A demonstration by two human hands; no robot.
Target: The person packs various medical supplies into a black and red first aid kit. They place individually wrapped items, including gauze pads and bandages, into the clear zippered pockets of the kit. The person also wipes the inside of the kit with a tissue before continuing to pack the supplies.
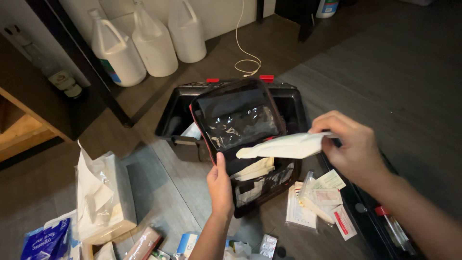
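Floor: grey planks run under everything I see; the widest open stretch lies far right, past the black bin.
Far left edge: wooden shelving is cut off by the frame, a dark post beside it.
Far wall: three white jugs stand in a row, a white cable coiled on the floor to their right.
Near left: a torn-open white carton holds crumpled wrapping; a blue packet and small boxes crowd the near edge, partly cut off.
Left hand: my left hand is closed on the near left edge of the black pouch, thumb on its front, holding it upright and open.
Pouch: clear plastic pockets inside; cream-coloured packets sit in the lower ones, contents hard to make out.
Black bin: the open black bin sits behind the pouch, mostly hidden by it.
Right hand: my right hand pinches a long white packet by its right end, just above the pouch's pockets.
Near right: paper packets lie on the floor beside a black lid with a red latch.
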